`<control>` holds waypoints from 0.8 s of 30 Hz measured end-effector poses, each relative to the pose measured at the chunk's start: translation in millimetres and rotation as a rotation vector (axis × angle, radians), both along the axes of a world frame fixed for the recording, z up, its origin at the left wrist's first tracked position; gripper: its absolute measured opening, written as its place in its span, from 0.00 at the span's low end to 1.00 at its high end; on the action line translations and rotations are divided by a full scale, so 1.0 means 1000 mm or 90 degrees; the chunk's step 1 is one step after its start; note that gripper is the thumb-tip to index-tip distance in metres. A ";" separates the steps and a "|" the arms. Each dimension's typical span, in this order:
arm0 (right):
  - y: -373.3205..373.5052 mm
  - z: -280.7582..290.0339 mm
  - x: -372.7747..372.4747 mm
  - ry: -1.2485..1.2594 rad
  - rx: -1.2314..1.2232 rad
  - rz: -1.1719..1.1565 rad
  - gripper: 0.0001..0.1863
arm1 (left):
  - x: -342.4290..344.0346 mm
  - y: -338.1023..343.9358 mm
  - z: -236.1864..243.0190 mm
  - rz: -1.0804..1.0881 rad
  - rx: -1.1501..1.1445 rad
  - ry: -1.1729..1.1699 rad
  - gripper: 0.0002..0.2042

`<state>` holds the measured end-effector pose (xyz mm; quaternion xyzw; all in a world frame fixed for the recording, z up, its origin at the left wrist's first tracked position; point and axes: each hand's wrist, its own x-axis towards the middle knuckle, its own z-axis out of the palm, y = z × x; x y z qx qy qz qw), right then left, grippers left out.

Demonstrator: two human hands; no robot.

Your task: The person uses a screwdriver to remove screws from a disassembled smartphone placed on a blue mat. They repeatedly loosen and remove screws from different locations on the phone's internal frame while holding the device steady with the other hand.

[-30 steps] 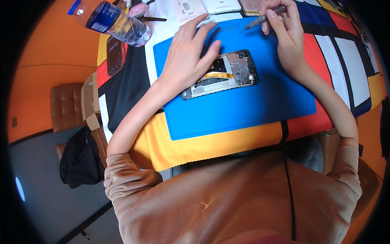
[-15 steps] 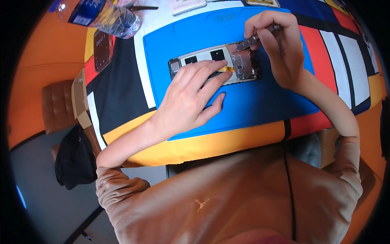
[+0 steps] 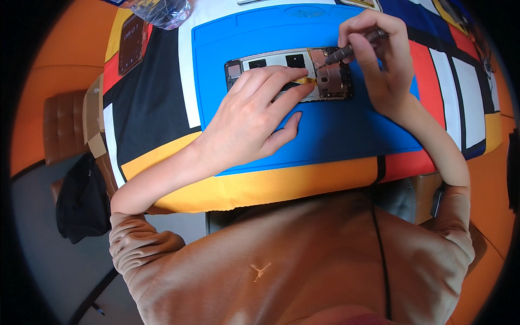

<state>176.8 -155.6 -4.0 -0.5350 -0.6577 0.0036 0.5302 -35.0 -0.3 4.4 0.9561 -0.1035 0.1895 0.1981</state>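
An opened phone [image 3: 333,81] lies on the blue mat [image 3: 336,135], its inner boards and metal plate exposed. Across its left and middle part rests my left hand [image 3: 249,111], fingers stretched out and thumb apart; the fingertips touch the phone beside a yellow flex cable [image 3: 306,80]. My right hand [image 3: 387,70] grips a dark precision screwdriver [image 3: 341,54], slanted down to the left. Its tip points at the phone's board, right of the cable; whether it touches a screw is too small to tell. My left hand hides part of the phone.
Left of the mat, a second phone [image 3: 131,40] with a lit clock lies on the patterned tablecloth [image 3: 157,97]. A clear plastic bottle [image 3: 162,12] is at the far left, cut off by the picture's edge. Another phone-like part [image 3: 364,4] lies beyond the mat.
The whole view has shifted a little, so the bottle and far things are cut off more. Both hands hold nearly the same place on and over the phone.
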 end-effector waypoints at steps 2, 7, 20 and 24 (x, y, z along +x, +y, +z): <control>0.003 0.006 -0.002 -0.064 -0.006 -0.017 0.14 | 0.000 0.000 -0.001 0.001 -0.006 -0.006 0.21; 0.018 0.030 -0.005 -0.264 0.004 -0.036 0.18 | 0.000 -0.001 0.000 0.003 -0.010 -0.004 0.20; 0.023 0.030 -0.010 -0.136 -0.041 -0.020 0.16 | -0.002 0.001 -0.001 -0.004 -0.009 -0.002 0.21; 0.018 0.028 -0.009 -0.120 -0.036 -0.033 0.17 | -0.002 0.001 0.000 -0.004 -0.009 0.000 0.20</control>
